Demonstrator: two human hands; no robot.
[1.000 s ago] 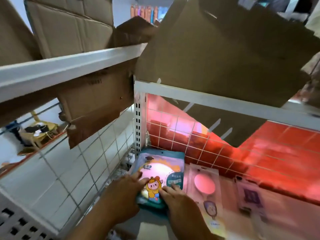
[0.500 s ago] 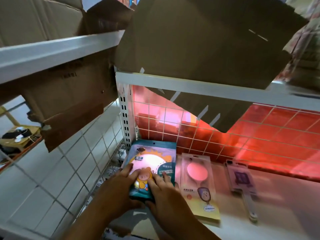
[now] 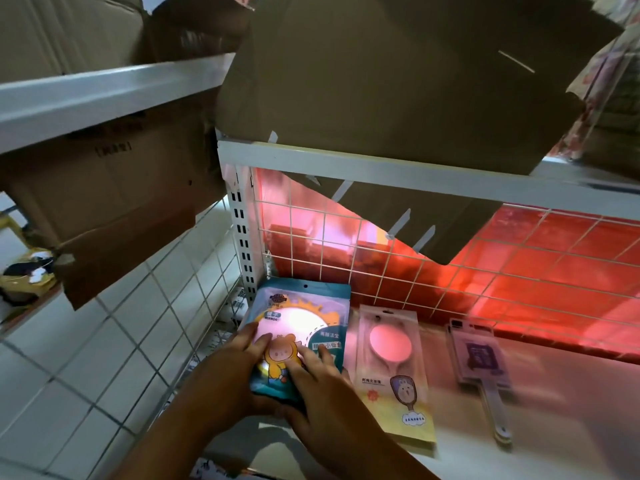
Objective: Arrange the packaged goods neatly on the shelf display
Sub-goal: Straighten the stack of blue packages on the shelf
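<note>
Teal pack (image 3: 308, 299) reads "MIRROR"; left grip (image 3: 221, 379) and right grip (image 3: 325, 400) clasp and hide its near end; three-o'clock purple pack (image 3: 479, 355) blurred.

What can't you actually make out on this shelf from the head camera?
All in the head view:
Teal mirror pack: lower part covered by the left hand and right hand.
Both thumbs: hidden under the hands, so the grip is unclear.
Purple pack: motion-blurred, print unreadable.
Pink mirror pack: small print too small to read.
Behind the wire grid: blocked by the hanging cardboard flap and red glare.
</note>
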